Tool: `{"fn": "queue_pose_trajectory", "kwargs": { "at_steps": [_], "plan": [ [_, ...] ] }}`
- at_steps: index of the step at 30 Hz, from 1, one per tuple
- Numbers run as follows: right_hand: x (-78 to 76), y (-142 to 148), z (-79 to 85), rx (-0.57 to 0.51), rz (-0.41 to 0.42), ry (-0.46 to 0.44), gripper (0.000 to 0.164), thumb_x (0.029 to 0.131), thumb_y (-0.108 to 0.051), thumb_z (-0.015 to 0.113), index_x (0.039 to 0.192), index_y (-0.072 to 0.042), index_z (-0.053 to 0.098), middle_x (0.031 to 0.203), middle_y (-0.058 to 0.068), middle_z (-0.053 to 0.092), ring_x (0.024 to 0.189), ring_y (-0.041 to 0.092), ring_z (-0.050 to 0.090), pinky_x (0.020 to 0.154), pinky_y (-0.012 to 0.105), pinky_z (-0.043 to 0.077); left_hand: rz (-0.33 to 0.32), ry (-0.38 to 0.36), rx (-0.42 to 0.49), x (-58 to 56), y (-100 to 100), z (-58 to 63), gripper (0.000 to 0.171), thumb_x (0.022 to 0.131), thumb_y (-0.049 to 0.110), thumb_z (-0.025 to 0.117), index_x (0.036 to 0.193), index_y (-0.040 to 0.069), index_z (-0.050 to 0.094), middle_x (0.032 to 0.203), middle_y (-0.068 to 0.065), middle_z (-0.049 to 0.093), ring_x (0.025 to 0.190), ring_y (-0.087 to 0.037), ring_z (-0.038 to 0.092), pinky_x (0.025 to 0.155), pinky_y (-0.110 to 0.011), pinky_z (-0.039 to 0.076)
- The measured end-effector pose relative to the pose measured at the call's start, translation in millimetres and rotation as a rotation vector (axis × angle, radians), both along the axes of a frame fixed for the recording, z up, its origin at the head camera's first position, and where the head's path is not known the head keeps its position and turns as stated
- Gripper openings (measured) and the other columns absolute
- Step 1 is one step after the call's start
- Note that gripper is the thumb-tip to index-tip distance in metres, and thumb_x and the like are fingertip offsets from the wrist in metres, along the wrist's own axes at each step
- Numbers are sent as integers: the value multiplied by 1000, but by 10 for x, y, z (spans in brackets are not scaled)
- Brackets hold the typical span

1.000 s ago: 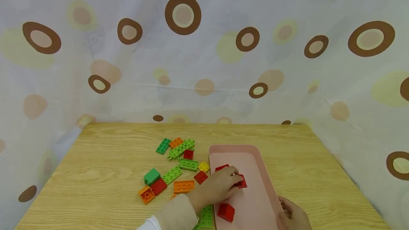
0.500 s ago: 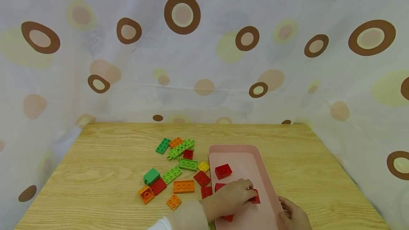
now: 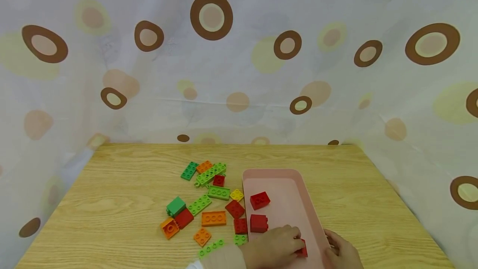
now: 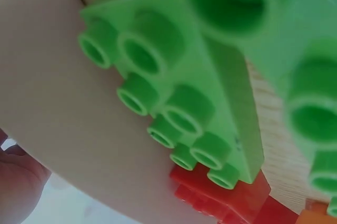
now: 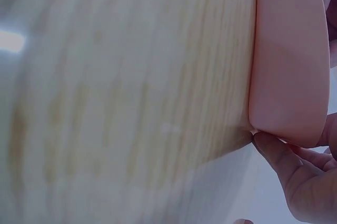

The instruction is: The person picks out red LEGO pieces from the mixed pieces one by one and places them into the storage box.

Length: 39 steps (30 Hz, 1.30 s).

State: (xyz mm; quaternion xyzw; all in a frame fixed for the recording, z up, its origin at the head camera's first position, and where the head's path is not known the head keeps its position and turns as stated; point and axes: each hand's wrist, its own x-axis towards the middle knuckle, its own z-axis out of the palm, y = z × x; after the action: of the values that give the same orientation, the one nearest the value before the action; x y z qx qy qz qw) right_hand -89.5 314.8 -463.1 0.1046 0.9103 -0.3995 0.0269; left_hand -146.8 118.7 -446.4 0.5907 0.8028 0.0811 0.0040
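My left hand (image 3: 274, 245) reaches over the near end of the pink tray (image 3: 276, 173) and grips a red toy brick (image 3: 303, 250) near the tray's right wall. Fingers cover much of that brick. Farther up the tray's left side lie two more red bricks, a studded one (image 3: 260, 200) and another on its side (image 3: 258, 223). With its fingers and thumb, my right hand (image 3: 344, 252) holds the tray's right wall from outside. The right wrist view shows that hand (image 5: 303, 174) pinching the tray's corner (image 5: 289, 76).
Left of the tray, loose bricks lie on the wooden table (image 3: 123, 194): an orange one (image 3: 214, 218), a yellow one (image 3: 237, 195), a dark green one (image 3: 176, 206) and several lime ones. In the left wrist view, a lime brick (image 4: 210, 92) stands close beside the tray wall (image 4: 68, 97).
My left hand has moved right and toward the near end of the tray with the red brick, uncovering the two red bricks behind it. My right hand stays at the tray's wall.
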Motion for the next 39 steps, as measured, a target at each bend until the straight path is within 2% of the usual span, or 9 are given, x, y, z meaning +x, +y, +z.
{"fn": "queue_pose_trajectory", "kwargs": {
  "at_steps": [3,8,10,15,17,27,33,35,39],
  "plan": [
    [5,-4,8,2,0,-3,43,74,7,51,116,12,45,100,27,59,80,27,60,67,35,50,-2,-26,-16,3,13,-3,18,86,25,55,103,21,59,93,10,53,76,3,41,70,-4,34],
    [4,-1,2,3,-1,-3,43,74,6,51,116,12,45,99,27,59,80,27,60,67,35,50,-7,-17,-52,15,22,-6,18,86,27,56,103,22,60,91,10,52,74,2,41,68,-4,34],
    [2,2,-6,2,-6,-4,43,74,6,51,116,12,45,99,26,60,79,26,61,67,35,50,-5,-35,-73,15,28,-7,20,85,28,56,104,22,59,92,10,52,74,2,41,67,-4,34],
    [6,11,-18,0,3,14,43,73,7,52,115,12,46,98,26,60,79,26,61,67,34,50,21,-153,-131,6,46,-5,29,82,30,59,110,24,57,96,11,53,75,3,41,69,-5,35],
    [8,10,-18,-4,1,16,43,72,7,51,115,11,46,98,26,60,79,26,61,67,34,50,27,-169,-137,6,50,-6,29,82,30,60,111,24,57,96,11,53,75,3,42,69,-5,36],
    [-10,-1,-16,-15,-9,-15,44,74,6,50,117,11,44,100,26,59,81,27,60,67,35,50,40,-167,-128,7,39,-19,27,82,29,60,109,23,57,93,11,52,72,4,42,64,-5,36],
    [-17,11,-22,-18,5,-11,42,75,5,50,116,12,45,100,26,59,80,26,60,67,35,50,70,-215,-151,1,57,7,33,82,33,58,114,24,53,96,12,52,74,3,42,65,-6,37],
    [-13,18,-20,-20,15,-10,42,75,5,51,116,12,45,100,25,59,79,25,61,66,33,50,78,-186,-141,-3,55,24,31,82,33,59,111,24,55,96,12,53,74,3,42,65,-6,37],
    [-13,24,-12,-22,25,-8,42,75,5,51,115,12,44,99,25,60,77,24,61,65,31,50,88,-52,-86,-7,26,78,28,83,33,58,109,24,56,101,12,53,80,3,44,71,-8,37]
  ]
}}
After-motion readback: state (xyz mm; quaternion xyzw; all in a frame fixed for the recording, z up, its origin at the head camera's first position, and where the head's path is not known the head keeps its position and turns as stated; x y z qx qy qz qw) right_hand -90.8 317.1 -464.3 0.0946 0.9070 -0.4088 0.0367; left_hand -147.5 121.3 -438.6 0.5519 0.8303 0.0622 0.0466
